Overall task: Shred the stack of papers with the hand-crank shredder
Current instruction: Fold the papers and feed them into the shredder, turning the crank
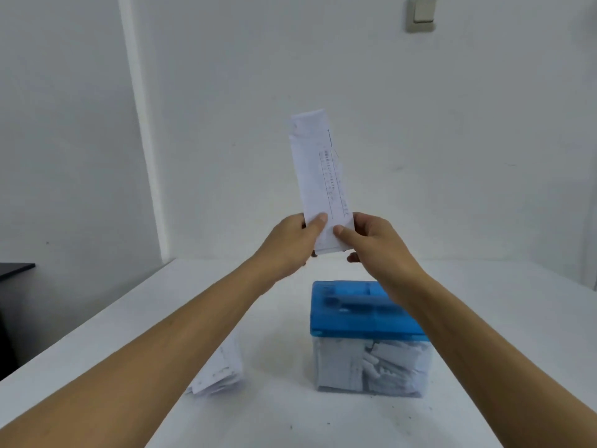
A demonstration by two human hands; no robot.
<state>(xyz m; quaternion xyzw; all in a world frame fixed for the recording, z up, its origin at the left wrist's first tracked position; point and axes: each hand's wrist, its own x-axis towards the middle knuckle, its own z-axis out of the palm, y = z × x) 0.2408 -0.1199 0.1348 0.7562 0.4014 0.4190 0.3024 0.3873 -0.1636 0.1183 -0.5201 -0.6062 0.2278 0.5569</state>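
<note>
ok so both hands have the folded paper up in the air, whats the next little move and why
Probably lower the folded paper down to the blue shredder lid: the left hand and right hand pinch its bottom end above the lid, so nothing is feeding yet.

A person's two bare arms, seen from their own eye level. The left hand (289, 245) and the right hand (379, 245) are bare, and each thumb ends in a short, plain nail. Behind each hand, the left forearm (161, 344) and the right forearm (484, 350) run uncovered and smooth, slim at the wrist, to the picture's edge.
</note>
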